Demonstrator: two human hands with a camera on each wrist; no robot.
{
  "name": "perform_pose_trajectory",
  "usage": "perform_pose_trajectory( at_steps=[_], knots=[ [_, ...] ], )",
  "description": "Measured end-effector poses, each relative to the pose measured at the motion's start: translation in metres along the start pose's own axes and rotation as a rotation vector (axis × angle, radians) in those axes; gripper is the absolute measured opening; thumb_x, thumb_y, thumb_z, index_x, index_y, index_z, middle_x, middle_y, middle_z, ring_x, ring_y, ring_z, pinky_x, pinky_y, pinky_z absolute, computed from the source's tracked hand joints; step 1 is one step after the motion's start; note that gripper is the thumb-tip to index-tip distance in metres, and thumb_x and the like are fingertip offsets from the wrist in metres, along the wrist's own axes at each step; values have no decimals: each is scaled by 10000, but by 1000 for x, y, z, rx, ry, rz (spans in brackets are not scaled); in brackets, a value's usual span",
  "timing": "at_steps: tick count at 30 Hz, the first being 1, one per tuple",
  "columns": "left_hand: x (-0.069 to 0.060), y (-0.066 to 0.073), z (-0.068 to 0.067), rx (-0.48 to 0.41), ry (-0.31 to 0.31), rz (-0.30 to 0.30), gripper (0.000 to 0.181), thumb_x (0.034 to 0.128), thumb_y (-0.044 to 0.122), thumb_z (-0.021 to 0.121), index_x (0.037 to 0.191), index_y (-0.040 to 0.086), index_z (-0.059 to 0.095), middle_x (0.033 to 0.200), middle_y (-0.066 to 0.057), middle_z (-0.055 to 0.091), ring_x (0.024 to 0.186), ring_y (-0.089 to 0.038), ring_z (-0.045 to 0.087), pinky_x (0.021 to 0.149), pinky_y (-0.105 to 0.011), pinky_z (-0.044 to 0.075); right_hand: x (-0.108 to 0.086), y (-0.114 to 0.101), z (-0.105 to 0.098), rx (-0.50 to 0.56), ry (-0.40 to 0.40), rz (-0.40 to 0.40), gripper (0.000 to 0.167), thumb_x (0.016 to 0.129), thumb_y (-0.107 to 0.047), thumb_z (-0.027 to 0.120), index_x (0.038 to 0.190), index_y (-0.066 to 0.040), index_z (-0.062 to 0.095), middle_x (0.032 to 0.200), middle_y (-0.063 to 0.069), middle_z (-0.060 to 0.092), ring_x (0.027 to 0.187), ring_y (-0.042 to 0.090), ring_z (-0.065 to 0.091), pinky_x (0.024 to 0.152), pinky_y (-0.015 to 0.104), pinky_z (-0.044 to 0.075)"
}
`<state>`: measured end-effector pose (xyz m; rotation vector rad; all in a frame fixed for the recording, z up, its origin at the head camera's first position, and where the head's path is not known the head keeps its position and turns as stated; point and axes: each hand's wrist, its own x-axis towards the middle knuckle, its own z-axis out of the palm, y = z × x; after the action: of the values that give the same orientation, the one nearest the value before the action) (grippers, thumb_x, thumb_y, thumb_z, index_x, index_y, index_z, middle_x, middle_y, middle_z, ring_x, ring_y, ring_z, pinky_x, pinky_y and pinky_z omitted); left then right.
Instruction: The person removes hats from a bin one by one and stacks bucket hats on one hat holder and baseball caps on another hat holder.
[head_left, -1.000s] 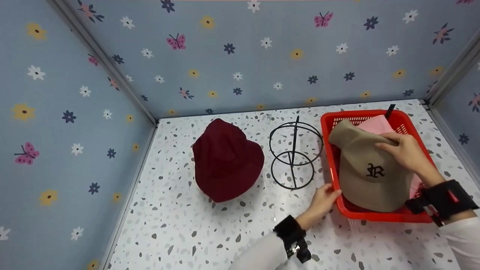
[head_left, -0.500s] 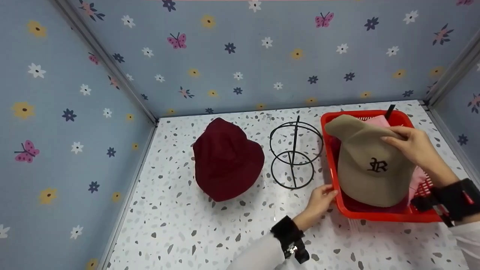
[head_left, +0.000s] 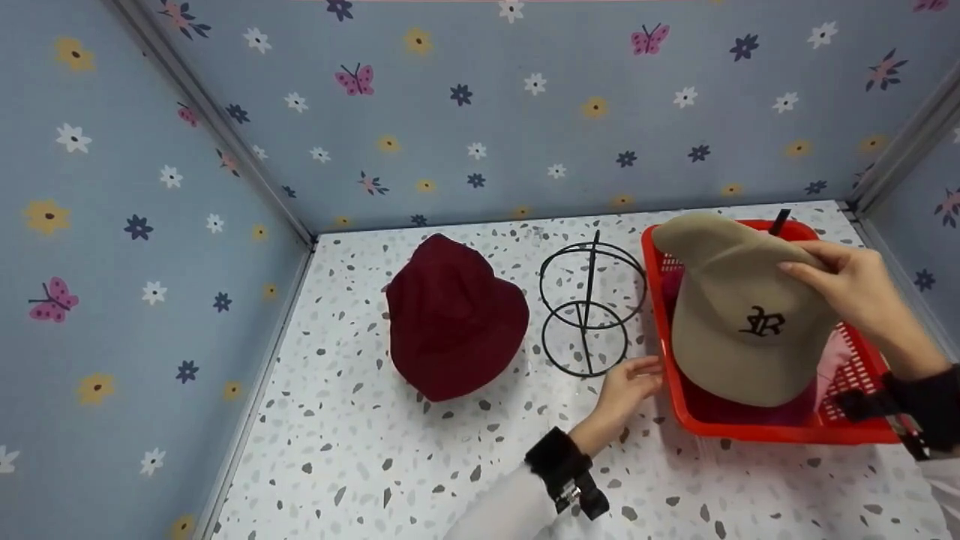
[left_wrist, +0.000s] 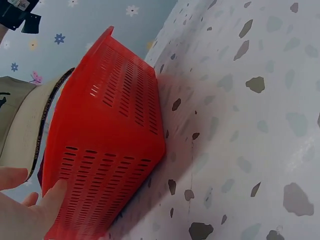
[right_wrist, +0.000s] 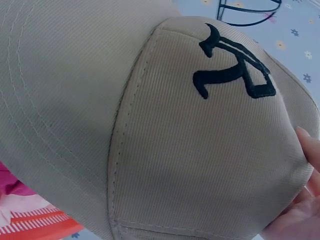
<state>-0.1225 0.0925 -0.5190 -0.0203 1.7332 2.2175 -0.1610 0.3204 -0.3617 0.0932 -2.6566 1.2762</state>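
In the head view my right hand (head_left: 859, 289) pinches the crown of a khaki baseball cap (head_left: 739, 352) with black embroidered lettering. The cap hangs over a red plastic basket (head_left: 671, 390), its brim towards me. In the right wrist view the cap (right_wrist: 200, 150) fills most of the picture, with fingers on the crown at the right edge. My left hand (head_left: 626, 390) is beside the basket's left rim, fingers loosely extended and not gripping it. The left wrist view has that hand (left_wrist: 30, 210) close to the perforated basket wall (left_wrist: 100, 175). Pink cloth (head_left: 832, 360) lies inside the basket.
A black wire stand with two rings (head_left: 587, 330) is left of the basket. Farther left, a maroon bucket hat (head_left: 454, 322) sits on the speckled white table (head_left: 337, 450). Flower-patterned panels (head_left: 480, 112) wall the table at the back and sides.
My right hand has lifted the cap upward and slightly right from the basket's contents. My left hand has let go of the rim and shifted a little left.
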Motion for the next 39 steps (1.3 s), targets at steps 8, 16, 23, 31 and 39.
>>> perform_pose_trajectory(
  at_steps=[8, 16, 23, 31, 39],
  knots=[
    [-6, 16, -4, -45, -51, -10, 402, 768, -23, 597, 1162, -33, 517, 1026, -124, 600, 879, -197, 601, 786, -266, 489, -8, -11, -3, 27, 48, 35, 291, 815, -197, 638, 1044, -18, 624, 761, -257, 554, 592, -30, 544, 504, 119, 451],
    [-14, 33, -1, -182, -46, -58, 424, 789, -30, 592, 1191, -69, 462, 1048, -181, 592, 896, -240, 604, 775, -290, 499, -15, -19, -4, 124, 21, 68, 285, 833, -186, 612, 1078, -40, 608, 791, -146, 590, 633, 25, 564, 530, 157, 480],
    [-21, 43, -6, -275, -88, -71, 338, 803, -85, 543, 1136, -81, 484, 982, -201, 612, 794, -202, 624, 705, -316, 521, -19, -26, 0, 164, 18, 68, 295, 842, -166, 600, 1103, -30, 594, 844, -142, 607, 677, 18, 579, 559, 154, 485],
    [-29, 55, -14, -279, -100, -32, 310, 797, -103, 534, 1104, -112, 488, 984, -235, 604, 721, -164, 622, 680, -325, 526, -20, -30, 2, 193, 31, 98, 395, 823, -179, 625, 1182, -31, 548, 926, -175, 600, 783, -16, 575, 628, 117, 475],
    [-39, 71, -21, -312, -71, 4, 287, 792, -123, 522, 1076, -129, 481, 918, -193, 624, 662, -114, 607, 635, -284, 531, -20, -36, 4, 225, 45, 32, 412, 825, -119, 618, 1221, -54, 524, 1002, -164, 591, 862, -15, 560, 666, 89, 451]
  ],
)
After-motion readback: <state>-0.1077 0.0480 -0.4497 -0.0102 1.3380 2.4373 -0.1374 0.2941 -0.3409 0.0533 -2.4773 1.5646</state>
